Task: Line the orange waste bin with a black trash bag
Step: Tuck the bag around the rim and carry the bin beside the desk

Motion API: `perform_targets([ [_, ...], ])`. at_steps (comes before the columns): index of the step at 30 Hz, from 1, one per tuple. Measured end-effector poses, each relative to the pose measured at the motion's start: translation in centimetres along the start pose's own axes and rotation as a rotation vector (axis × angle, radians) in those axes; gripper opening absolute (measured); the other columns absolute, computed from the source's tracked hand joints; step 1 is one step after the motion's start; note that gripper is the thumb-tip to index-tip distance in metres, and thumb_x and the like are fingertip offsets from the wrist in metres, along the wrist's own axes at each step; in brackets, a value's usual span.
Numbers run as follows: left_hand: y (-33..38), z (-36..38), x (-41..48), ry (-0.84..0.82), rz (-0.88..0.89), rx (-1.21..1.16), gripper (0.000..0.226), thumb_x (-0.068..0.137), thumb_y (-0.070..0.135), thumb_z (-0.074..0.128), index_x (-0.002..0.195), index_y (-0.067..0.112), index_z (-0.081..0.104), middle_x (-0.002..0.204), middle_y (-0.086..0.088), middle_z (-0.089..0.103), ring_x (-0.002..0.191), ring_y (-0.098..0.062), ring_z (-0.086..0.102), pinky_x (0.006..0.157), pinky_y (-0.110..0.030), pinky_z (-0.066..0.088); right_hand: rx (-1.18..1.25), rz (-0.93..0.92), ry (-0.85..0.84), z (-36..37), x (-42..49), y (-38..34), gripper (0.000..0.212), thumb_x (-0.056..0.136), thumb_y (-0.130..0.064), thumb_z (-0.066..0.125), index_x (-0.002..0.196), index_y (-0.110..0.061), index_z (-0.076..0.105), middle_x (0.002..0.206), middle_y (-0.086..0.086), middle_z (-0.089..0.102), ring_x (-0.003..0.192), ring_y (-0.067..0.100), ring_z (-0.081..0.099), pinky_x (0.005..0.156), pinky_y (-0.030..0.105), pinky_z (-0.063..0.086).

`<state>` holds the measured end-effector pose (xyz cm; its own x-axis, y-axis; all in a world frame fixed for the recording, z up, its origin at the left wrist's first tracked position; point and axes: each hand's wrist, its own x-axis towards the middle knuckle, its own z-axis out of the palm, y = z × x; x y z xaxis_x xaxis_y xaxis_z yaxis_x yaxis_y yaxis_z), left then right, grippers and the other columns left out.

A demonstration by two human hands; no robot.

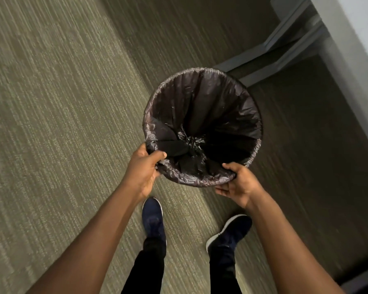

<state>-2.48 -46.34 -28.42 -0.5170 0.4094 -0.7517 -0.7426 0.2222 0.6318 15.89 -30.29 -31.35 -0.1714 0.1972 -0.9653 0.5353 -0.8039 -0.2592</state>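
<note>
A round waste bin is held up in front of me, seen from above. A black trash bag (202, 115) lines its inside and folds over the whole rim, so the bin's orange wall is hidden. The bag's knotted bottom bunches low in the middle. My left hand (143, 166) grips the bag-covered rim at the near left, thumb inside. My right hand (237, 183) grips the near right rim the same way.
Striped beige carpet (57, 115) covers the floor. Grey metal furniture legs (285, 49) lie behind the bin at the upper right, beside a white wall (361, 39). My two dark shoes (154, 221) stand on the carpet below the bin.
</note>
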Motion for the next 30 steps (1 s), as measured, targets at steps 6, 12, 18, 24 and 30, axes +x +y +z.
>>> perform_targets([
  [6,-7.8,4.2,2.8,0.051,0.059,0.083,0.044,0.094,0.012,0.065,0.131,0.02,0.043,0.122,0.003,0.065,0.109,-0.013,0.065,0.074,-0.036,0.058,0.064,0.088,0.024,-3.2,4.2,0.2,0.026,0.093,-0.03,0.044,0.103,-0.014,0.062,0.108,0.009,0.073,0.098,0.03,0.068,0.095,0.039,0.038],
  [12,-14.3,8.6,5.8,0.001,0.078,0.149,0.044,0.094,-0.01,0.052,0.13,0.015,0.048,0.109,0.006,0.07,0.089,-0.001,0.069,0.067,-0.016,0.054,0.169,0.128,0.051,-7.7,7.7,0.8,0.029,0.094,-0.029,0.044,0.113,-0.013,0.06,0.129,0.016,0.068,0.121,0.035,0.063,0.113,0.048,0.028],
  [18,-17.5,14.7,9.7,0.24,-0.094,-0.1,0.026,0.094,-0.011,0.049,0.106,0.012,0.054,0.093,-0.01,0.066,0.076,-0.019,0.061,0.071,-0.037,0.053,0.225,0.131,0.03,-11.3,10.4,1.2,0.026,0.098,-0.032,0.04,0.099,-0.017,0.061,0.14,0.014,0.062,0.129,0.03,0.058,0.114,0.046,0.024],
  [24,-18.3,20.0,12.0,0.304,-0.293,-0.292,0.019,0.098,0.007,0.048,0.103,0.01,0.066,0.091,-0.009,0.066,0.078,-0.021,0.06,0.059,-0.028,0.046,0.36,0.092,0.073,-13.5,13.4,1.0,0.036,0.101,-0.036,0.036,0.111,-0.016,0.063,0.141,0.011,0.06,0.133,0.026,0.053,0.117,0.044,0.022],
  [30,-18.8,22.3,12.9,0.156,-0.319,-0.335,0.04,0.096,0.034,0.053,0.062,0.022,0.071,0.067,0.001,0.069,0.067,-0.017,0.062,0.066,-0.033,0.049,0.535,-0.003,0.168,-14.4,15.8,0.7,0.047,0.103,-0.036,0.034,0.138,-0.013,0.055,0.144,0.012,0.057,0.133,0.027,0.054,0.112,0.043,0.028],
])
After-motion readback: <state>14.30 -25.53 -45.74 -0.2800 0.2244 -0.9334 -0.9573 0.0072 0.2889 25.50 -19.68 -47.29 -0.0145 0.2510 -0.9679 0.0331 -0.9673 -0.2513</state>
